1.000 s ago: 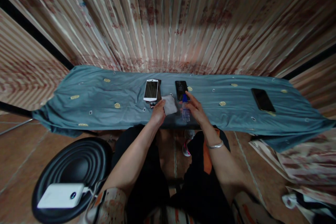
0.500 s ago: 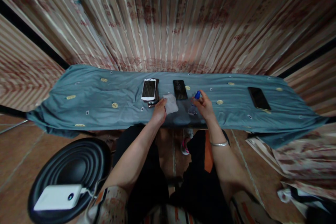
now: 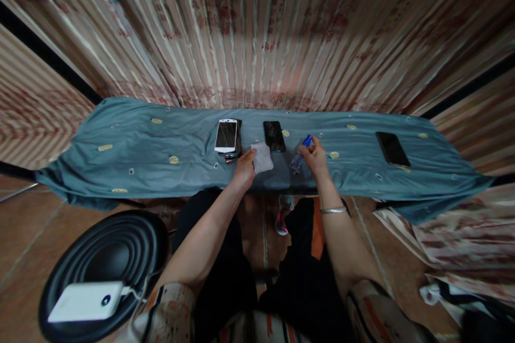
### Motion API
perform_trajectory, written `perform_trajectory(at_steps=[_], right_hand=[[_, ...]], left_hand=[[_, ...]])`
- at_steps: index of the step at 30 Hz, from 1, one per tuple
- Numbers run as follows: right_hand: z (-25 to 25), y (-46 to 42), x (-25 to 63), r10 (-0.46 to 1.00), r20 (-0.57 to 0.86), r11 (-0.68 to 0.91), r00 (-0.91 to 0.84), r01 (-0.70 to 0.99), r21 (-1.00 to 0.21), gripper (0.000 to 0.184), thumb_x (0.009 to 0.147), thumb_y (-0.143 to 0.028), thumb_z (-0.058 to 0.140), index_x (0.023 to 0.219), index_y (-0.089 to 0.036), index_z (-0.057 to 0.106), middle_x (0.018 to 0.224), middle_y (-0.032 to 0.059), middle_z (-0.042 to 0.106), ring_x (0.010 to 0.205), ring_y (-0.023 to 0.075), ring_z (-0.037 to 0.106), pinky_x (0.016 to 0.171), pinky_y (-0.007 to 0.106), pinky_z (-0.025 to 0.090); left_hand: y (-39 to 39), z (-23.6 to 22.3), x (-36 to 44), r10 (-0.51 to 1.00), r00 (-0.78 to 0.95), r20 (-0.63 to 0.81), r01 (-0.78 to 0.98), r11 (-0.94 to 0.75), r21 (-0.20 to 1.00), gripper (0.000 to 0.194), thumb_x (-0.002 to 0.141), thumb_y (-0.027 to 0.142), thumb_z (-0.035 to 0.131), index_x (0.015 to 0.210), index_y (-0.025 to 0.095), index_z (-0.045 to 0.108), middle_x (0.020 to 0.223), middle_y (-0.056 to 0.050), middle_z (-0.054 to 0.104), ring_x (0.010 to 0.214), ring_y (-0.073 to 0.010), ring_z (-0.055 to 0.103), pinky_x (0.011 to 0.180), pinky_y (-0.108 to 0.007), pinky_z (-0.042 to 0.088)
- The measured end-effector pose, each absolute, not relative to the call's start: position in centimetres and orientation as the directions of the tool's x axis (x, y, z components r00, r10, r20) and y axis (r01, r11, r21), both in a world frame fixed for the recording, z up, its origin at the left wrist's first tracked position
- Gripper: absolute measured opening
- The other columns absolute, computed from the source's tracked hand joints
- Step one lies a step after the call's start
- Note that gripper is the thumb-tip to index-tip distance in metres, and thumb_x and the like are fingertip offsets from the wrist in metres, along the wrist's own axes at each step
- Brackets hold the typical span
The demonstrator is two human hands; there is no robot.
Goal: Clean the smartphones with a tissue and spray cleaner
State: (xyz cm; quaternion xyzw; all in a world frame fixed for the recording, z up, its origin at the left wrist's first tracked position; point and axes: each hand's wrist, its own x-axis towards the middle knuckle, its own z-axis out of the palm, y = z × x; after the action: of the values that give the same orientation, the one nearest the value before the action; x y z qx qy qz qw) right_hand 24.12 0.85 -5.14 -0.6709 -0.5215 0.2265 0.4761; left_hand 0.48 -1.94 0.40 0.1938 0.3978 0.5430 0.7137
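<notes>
Holding the clear bottle (image 3: 296, 161) by its blue top (image 3: 307, 140), the right hand (image 3: 316, 157) is just right of the middle of the frame. The bottle is long and thin, and it leans: its top points to the upper right and its bottom to the lower left, so most of it sticks out to the left of the grip. I cannot tell if its bottom touches the worktop (image 3: 193, 174). The black phone (image 3: 274, 136) lies flat near the middle of the frame, up and to the left of the bottle. Its long side runs nearly up and down the frame, with the top end tipped a bit left. Both hands are near this phone, one on each side and a little lower, and neither looks much closer. The left hand (image 3: 243, 169) is clamped on the gray cloth (image 3: 263, 159), thumb on top, and the cloth pokes out to the right, close to the phone's lower left corner. The right grip is pinched on the bottle. Both arms reach up from the bottom of the frame and tip in toward the middle, with the right wrist bent a little left.
</notes>
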Motion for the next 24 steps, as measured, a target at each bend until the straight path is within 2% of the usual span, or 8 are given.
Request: perform_trajectory(at_steps=[3, 7, 12, 20, 24], right_hand=[[-5.3, 1.4, 24.1, 0.886, 0.138, -0.091, 0.443, 0.457, -0.885, 0.074, 0.077, -0.039, 0.061, 0.144, -0.009, 0.047, 0.088, 0.0065, 0.072, 0.084, 0.0247, 0.067, 0.08, 0.039, 0.056], [-5.5, 2.0, 24.1, 0.882, 0.1, -0.154, 0.46, 0.484, -0.861, 0.066, 0.077, -0.039, 0.061, 0.136, -0.01, 0.056, 0.079, 0.0027, 0.071, 0.077, 0.0217, 0.066, 0.074, 0.034, 0.055], [-5.6, 2.1, 24.3, 0.878, 0.092, -0.213, 0.47, 0.555, -0.804, 0.053, 0.075, -0.043, 0.065, 0.119, -0.014, 0.067, 0.076, 0.0033, 0.071, 0.077, 0.0232, 0.067, 0.074, 0.034, 0.054], [-5.3, 2.0, 23.6, 0.863, 0.06, -0.285, 0.501, 0.583, -0.761, 0.055, 0.076, -0.038, 0.066, 0.124, -0.012, 0.065, 0.086, 0.0077, 0.074, 0.088, 0.0278, 0.071, 0.083, 0.04, 0.054], [-4.9, 1.8, 23.3, 0.861, 0.062, -0.296, 0.505, 0.595, -0.747, 0.051, 0.077, -0.036, 0.067, 0.123, -0.014, 0.066, 0.089, 0.0095, 0.075, 0.094, 0.0294, 0.072, 0.086, 0.041, 0.054]], left_hand=[[-1.9, 0.4, 0.5, 0.927, 0.097, -0.361, -0.621, 0.34, 0.706, 0.006, 0.085, 0.016, 0.064, 0.088, 0.014, 0.069, 0.092, -0.009, 0.077, 0.105, -0.0241, 0.071, 0.093, -0.036, 0.057], [-2.0, 0.5, 0.3, 0.931, 0.106, -0.348, -0.625, 0.334, 0.705, 0.007, 0.084, 0.016, 0.065, 0.089, 0.014, 0.069, 0.091, -0.009, 0.077, 0.104, -0.0241, 0.071, 0.094, -0.037, 0.056], [-2.0, 0.4, 0.3, 0.935, 0.113, -0.335, -0.627, 0.329, 0.706, 0.009, 0.084, 0.018, 0.065, 0.091, 0.014, 0.069, 0.09, -0.009, 0.077, 0.103, -0.0235, 0.072, 0.093, -0.038, 0.056], [-1.9, 0.0, 0.2, 0.933, 0.115, -0.34, -0.621, 0.335, 0.709, 0.009, 0.083, 0.02, 0.068, 0.09, 0.015, 0.07, 0.083, -0.006, 0.077, 0.092, -0.0221, 0.073, 0.087, -0.036, 0.059], [-2.0, 0.2, 0.2, 0.935, 0.096, -0.342, -0.625, 0.324, 0.71, 0.01, 0.086, 0.019, 0.063, 0.091, 0.014, 0.07, 0.083, -0.007, 0.076, 0.09, -0.0216, 0.073, 0.087, -0.037, 0.058]])
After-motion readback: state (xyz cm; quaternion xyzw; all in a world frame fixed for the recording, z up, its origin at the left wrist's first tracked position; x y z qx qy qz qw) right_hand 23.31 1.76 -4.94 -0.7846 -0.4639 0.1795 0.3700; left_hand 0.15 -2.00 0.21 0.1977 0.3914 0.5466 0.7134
